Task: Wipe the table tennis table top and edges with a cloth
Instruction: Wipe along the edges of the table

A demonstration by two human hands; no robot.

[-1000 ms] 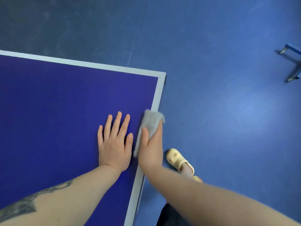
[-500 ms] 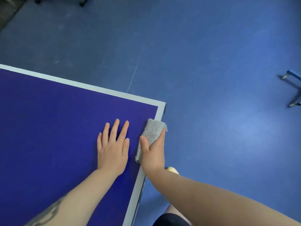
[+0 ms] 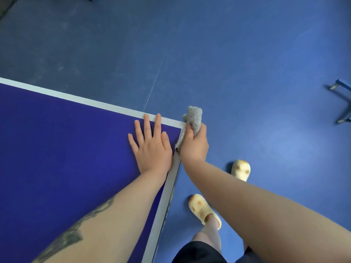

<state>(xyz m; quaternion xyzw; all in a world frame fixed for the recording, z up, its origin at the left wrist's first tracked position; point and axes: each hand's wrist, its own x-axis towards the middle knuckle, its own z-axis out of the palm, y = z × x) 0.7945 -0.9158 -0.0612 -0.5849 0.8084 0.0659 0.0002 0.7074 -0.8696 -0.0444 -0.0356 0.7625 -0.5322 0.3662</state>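
The table tennis table [image 3: 57,158] has a dark blue top with white border lines; its far right corner is in view. My right hand [image 3: 194,147] grips a grey cloth [image 3: 192,116] at that corner, over the right edge; the cloth's upper end sticks out past the corner. My left hand [image 3: 152,147] lies flat on the top beside it, fingers straight, fingertips reaching the far white line.
A blue floor [image 3: 247,63] surrounds the table. My feet in pale yellow slippers [image 3: 204,207] stand just right of the table's edge. Blue furniture legs [image 3: 341,101] show at the far right.
Both hands have slid forward along the right edge to the far corner. The cloth now sticks out past the corner, and my feet have stepped forward.
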